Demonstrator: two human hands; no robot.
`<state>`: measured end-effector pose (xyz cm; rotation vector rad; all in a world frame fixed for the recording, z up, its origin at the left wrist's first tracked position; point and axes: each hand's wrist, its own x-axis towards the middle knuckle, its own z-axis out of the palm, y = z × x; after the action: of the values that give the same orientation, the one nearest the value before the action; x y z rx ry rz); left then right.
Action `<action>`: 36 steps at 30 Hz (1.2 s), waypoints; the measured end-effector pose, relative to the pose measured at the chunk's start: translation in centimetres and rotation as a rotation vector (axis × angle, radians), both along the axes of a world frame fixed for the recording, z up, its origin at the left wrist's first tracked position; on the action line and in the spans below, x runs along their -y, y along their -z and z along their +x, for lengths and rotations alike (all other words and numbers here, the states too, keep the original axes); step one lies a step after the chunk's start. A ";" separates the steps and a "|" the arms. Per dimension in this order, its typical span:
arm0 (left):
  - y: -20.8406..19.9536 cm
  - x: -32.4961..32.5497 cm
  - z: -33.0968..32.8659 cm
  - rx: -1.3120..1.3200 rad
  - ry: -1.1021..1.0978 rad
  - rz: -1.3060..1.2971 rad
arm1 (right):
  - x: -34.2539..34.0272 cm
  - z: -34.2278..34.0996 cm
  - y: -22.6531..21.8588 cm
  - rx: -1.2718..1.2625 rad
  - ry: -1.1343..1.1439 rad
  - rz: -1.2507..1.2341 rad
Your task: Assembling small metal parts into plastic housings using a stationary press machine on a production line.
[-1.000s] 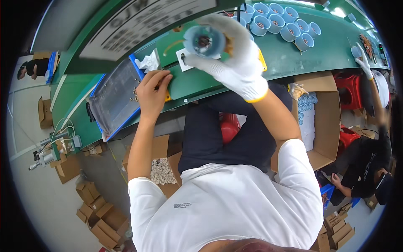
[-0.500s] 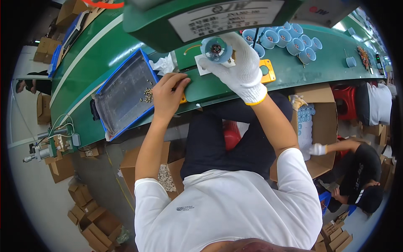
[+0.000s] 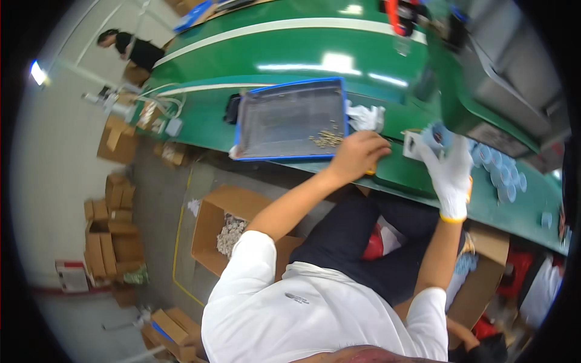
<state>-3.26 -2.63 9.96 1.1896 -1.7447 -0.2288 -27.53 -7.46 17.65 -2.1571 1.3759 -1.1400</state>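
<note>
My right hand [image 3: 449, 175], in a white glove with a yellow cuff, grips a translucent blue cup [image 3: 437, 134] beneath the green machine head [image 3: 478, 112]. A small white block [image 3: 411, 146] sits beside the cup. My bare left hand [image 3: 361, 156] rests by the table's front edge, fingers curled with thumb and forefinger close together; whatever may be between them is hidden. Just left of that hand is a blue-rimmed grey tray [image 3: 284, 118], with a scatter of small brass-coloured parts [image 3: 327, 138] in its near right corner. Crumpled white tissue [image 3: 365, 117] lies against the tray.
Several blue cups [image 3: 501, 172] stand together right of the machine. Below the green table [image 3: 284, 57] are an open carton [image 3: 209, 227] of pale pieces and another carton [image 3: 487, 257] holding blue cups. A person [image 3: 142, 51] is at the far left; another person's arm shows lower right.
The whole view has swung left, so the tray, machine and hands sit further right in the picture. Both hands keep nearly the same pose, the right still holding the cup.
</note>
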 end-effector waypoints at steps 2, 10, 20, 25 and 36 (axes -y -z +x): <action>0.1 -1.9 0.5 0.034 -0.071 -0.088 | -1.6 -1.9 2.6 0.181 0.188 -0.084; 2.5 -4.1 1.9 0.209 -0.104 -0.242 | -2.3 -11.2 8.4 -0.254 0.118 -0.397; -0.9 -3.2 2.7 0.397 -0.091 -0.103 | -1.2 -9.0 8.8 0.014 0.240 -0.433; -0.7 -1.3 1.9 0.108 -0.087 0.034 | -5.4 -8.1 7.7 0.499 0.242 -0.298; 3.5 1.1 3.2 -0.173 -0.263 0.413 | -11.0 -7.3 -3.7 0.531 -0.914 0.018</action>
<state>-0.07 -3.68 6.50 1.6292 -1.4107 -0.5346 -34.86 3.56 21.34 -1.8868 0.1182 -1.1389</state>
